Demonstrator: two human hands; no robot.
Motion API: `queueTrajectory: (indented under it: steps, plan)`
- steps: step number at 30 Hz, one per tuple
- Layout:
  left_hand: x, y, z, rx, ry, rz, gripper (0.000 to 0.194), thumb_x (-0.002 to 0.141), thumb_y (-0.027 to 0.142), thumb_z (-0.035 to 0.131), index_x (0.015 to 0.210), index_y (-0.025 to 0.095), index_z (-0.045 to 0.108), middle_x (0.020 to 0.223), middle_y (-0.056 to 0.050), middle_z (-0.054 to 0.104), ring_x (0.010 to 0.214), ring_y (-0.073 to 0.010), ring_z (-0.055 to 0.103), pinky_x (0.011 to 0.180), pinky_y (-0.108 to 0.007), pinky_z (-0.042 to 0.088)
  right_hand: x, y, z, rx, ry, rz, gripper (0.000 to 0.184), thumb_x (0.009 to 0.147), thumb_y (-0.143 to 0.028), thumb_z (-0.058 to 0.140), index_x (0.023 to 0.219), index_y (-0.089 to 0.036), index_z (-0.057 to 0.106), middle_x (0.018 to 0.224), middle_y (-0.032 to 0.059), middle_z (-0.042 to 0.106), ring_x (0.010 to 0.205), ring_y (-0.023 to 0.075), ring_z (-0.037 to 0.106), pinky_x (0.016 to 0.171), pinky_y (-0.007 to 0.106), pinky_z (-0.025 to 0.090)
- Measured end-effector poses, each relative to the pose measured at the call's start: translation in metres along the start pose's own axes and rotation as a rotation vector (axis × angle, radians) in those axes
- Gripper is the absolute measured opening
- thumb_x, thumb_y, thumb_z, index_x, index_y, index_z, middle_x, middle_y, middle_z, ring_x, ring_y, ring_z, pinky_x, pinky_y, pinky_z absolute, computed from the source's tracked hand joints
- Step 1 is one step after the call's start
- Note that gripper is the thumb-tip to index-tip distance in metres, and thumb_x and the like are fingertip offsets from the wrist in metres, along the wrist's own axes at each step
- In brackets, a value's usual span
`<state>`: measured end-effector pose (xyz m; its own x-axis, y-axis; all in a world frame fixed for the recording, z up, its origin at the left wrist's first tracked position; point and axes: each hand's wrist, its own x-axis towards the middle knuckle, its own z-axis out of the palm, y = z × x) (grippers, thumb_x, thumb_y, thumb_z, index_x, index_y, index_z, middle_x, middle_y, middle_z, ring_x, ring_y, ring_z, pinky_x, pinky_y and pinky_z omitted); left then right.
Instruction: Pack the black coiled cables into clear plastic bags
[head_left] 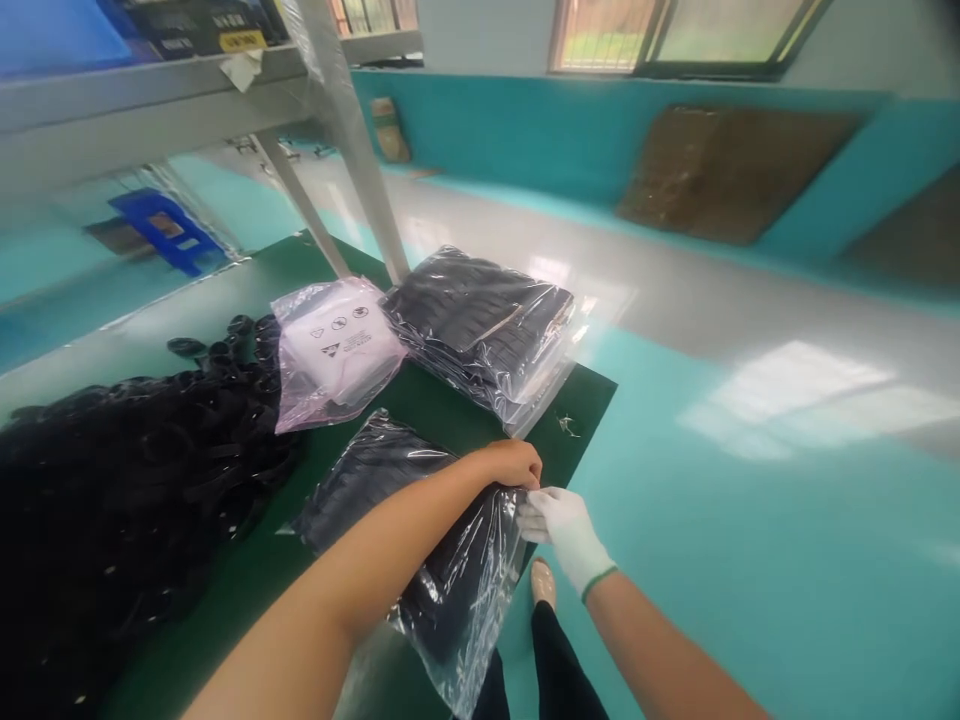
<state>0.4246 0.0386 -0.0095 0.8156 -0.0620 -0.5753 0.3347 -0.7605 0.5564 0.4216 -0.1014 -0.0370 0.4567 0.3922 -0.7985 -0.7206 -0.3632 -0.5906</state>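
Note:
A clear plastic bag (457,590) filled with flat black items lies at the front edge of the green table, its open-looking end hanging toward me. My bare left hand (514,465) is closed on the far corner of that end. Beside it, my right hand (555,525), in a white glove with a green cuff, pinches the same edge, fingertips almost touching the left ones. Whether the bag's mouth is sealed I cannot tell. Just beyond lies a stack of similar filled bags (480,320).
A pink-tinted bag (341,345) with a printed white package lies left of the stack. Black looped pieces (150,460) are heaped on the left of the green table (592,400). A metal shelf post (360,150) rises behind. A blue stool (169,230) stands on the floor.

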Motion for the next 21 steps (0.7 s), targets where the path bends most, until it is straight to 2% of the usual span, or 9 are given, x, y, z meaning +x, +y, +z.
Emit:
queueTrajectory:
  steps: [4, 9, 12, 15, 21]
  plan:
    - [0.0, 0.0, 0.002, 0.042, 0.022, 0.002, 0.008, 0.063, 0.025, 0.06, 0.065, 0.022, 0.066, 0.073, -0.001, 0.066, 0.073, -0.0169, 0.057, 0.064, -0.024, 0.039, -0.002, 0.003, 0.006, 0.019, 0.037, -0.013, 0.011, 0.073, -0.022, 0.057, 0.077, -0.015, 0.05, 0.056, 0.0007, 0.058, 0.05, 0.0137, 0.06, 0.053, 0.029, 0.054]
    - [-0.001, -0.005, 0.001, 0.029, 0.068, -0.009, 0.015, 0.069, 0.032, 0.055, 0.075, 0.024, 0.066, 0.079, 0.0, 0.066, 0.077, -0.0152, 0.057, 0.065, -0.022, 0.038, 0.002, 0.004, 0.013, 0.011, 0.08, 0.005, 0.011, 0.069, -0.021, 0.058, 0.069, -0.016, 0.048, 0.048, -0.0021, 0.054, 0.045, 0.0142, 0.058, 0.047, 0.031, 0.053]
    - [0.002, -0.007, 0.0, 0.01, 0.044, 0.012, 0.015, 0.065, 0.036, 0.059, 0.071, 0.025, 0.067, 0.075, 0.001, 0.066, 0.073, -0.0141, 0.056, 0.062, -0.021, 0.037, 0.002, 0.002, 0.013, 0.01, 0.088, -0.007, 0.009, 0.07, -0.019, 0.055, 0.068, -0.017, 0.047, 0.048, -0.0029, 0.053, 0.044, 0.0132, 0.058, 0.048, 0.03, 0.053]
    - [0.005, -0.007, 0.0, -0.01, 0.039, 0.015, 0.011, 0.06, 0.033, 0.064, 0.064, 0.024, 0.067, 0.071, 0.002, 0.066, 0.069, -0.0128, 0.055, 0.06, -0.02, 0.036, 0.001, 0.002, 0.012, -0.002, 0.081, -0.016, 0.008, 0.069, -0.021, 0.055, 0.07, -0.017, 0.048, 0.05, -0.0027, 0.054, 0.045, 0.0127, 0.058, 0.049, 0.03, 0.053]
    - [0.008, -0.009, 0.003, -0.03, 0.08, -0.016, 0.014, 0.063, 0.036, 0.061, 0.067, 0.024, 0.068, 0.064, 0.002, 0.065, 0.067, -0.0128, 0.055, 0.06, -0.02, 0.036, 0.001, 0.014, 0.013, -0.039, 0.048, -0.078, 0.018, 0.067, -0.033, 0.057, 0.064, -0.019, 0.046, 0.042, -0.0058, 0.046, 0.038, 0.0106, 0.049, 0.042, 0.025, 0.047]
